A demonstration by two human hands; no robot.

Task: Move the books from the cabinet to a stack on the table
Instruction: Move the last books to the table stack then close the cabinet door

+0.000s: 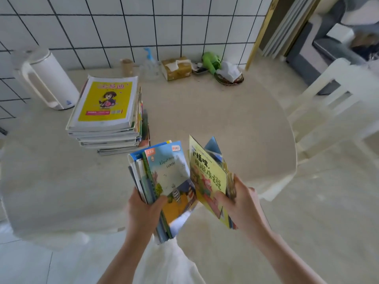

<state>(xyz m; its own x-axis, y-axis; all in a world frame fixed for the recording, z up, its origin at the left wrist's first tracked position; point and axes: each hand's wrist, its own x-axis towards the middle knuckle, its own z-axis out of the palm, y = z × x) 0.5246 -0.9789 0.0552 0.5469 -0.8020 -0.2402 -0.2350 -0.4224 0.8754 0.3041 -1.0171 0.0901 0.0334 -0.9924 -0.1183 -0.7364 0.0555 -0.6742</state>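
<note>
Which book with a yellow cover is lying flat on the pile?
The yellow cartoon-girl book, flat on top of the stack. The other yellow book is held upright in the right hand.

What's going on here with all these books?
A person is carrying picture books toward a round table. The left hand grips a bundle of thin books, and the right hand holds a second bundle with a yellow cover in front. A stack of books already sits on the table beside a white kettle. Both bundles are in the air, not yet on the stack.
</note>
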